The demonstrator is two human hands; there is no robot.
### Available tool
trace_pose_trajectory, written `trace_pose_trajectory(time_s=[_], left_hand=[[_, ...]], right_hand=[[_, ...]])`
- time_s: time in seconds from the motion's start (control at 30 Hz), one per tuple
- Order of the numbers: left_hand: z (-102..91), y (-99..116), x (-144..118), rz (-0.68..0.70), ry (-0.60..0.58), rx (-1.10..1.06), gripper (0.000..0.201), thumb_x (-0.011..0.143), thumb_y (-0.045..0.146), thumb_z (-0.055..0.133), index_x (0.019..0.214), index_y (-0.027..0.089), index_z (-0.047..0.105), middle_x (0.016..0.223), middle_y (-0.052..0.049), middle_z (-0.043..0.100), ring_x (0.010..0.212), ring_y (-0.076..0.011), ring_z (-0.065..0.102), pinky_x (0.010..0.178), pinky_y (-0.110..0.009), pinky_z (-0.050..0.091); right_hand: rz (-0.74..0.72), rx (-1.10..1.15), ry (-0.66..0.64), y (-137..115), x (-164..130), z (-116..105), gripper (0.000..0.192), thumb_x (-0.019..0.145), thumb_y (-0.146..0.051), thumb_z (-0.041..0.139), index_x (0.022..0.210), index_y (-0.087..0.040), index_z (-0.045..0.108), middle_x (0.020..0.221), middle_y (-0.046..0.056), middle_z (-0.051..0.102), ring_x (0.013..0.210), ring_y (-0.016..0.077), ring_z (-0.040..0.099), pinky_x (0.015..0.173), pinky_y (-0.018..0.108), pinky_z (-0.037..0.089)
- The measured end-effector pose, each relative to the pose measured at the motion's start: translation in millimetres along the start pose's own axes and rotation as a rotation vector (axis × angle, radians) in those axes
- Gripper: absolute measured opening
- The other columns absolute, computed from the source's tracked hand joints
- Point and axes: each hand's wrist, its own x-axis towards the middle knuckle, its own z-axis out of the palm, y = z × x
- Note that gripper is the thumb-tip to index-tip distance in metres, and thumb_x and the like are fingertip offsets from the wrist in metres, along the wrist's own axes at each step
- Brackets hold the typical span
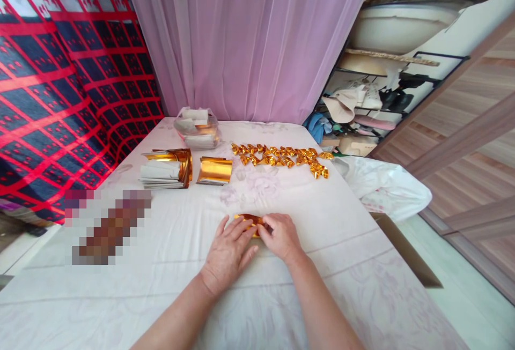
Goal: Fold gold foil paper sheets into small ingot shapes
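In the head view, the left hand [230,247] and the right hand [282,236] meet over a small gold foil piece [248,218] lying on the white-covered table [341,264], fingers pressed together on it. Beyond it lie a row of folded gold pieces [281,157], a gold foil stack [214,170] and a white-and-gold sheet pile [166,173], with a clear plastic bag [197,127] near the pink curtain [249,39].

Both hands mostly cover the gold paper piece [250,220]; a pixelated patch [105,228] hides something

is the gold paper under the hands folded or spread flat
Folded, it seems: the gold paper shows only as a small creased piece between left hand and right hand.
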Motion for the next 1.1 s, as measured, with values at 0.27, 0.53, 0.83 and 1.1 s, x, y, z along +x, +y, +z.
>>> trace_pose_trajectory(time_s=[0.27, 0.53, 0.83, 1.1], left_hand=[[8.3, 3.1, -2.7, -0.015, -0.106, 0.034, 0.051, 0.093, 0.050, 0.050, 0.136, 0.023, 0.052, 0.136, -0.008, 0.059, 0.129, -0.0276, 0.050, 0.117, -0.054, 0.021], [4.1, 4.6, -1.3, -0.041, -0.169, 0.053, 0.055, 0.094, 0.055, 0.045, 0.136, 0.021, 0.051, 0.137, -0.006, 0.058, 0.131, -0.0283, 0.048, 0.117, -0.054, 0.019], [3.3, 5.4, -0.5, -0.088, -0.161, 0.032, 0.055, 0.093, 0.057, 0.045, 0.135, 0.022, 0.053, 0.137, -0.006, 0.059, 0.133, -0.0314, 0.044, 0.117, -0.056, 0.016], [3.9, 5.3, -1.8, -0.105, -0.173, 0.034, 0.055, 0.092, 0.056, 0.047, 0.137, 0.023, 0.051, 0.138, -0.007, 0.057, 0.135, -0.0302, 0.041, 0.117, -0.057, 0.016]], right_hand=[[0.009, 0.089, 0.017, 2.4, -1.2, 2.5, 0.009, 0.081, -0.022, 0.056, 0.080, -0.023, 0.064, 0.064, -0.001, 0.064, 0.066, 0.0153, 0.058, 0.071, 0.030, 0.035], [0.023, 0.159, 0.068, 5.2, -2.8, 6.5, 0.039, 0.079, -0.017, 0.055, 0.118, -0.020, 0.060, 0.067, -0.003, 0.067, 0.069, 0.0166, 0.063, 0.078, 0.033, 0.041], [-0.003, 0.122, 0.079, 4.9, -4.2, 7.7, 0.037, 0.083, -0.019, 0.053, 0.120, -0.020, 0.059, 0.067, -0.003, 0.066, 0.070, 0.0166, 0.062, 0.079, 0.034, 0.039], [-0.014, 0.108, 0.088, 3.4, -3.3, 5.9, 0.035, 0.085, -0.019, 0.052, 0.119, -0.020, 0.060, 0.067, -0.003, 0.065, 0.069, 0.0162, 0.061, 0.077, 0.033, 0.038]])
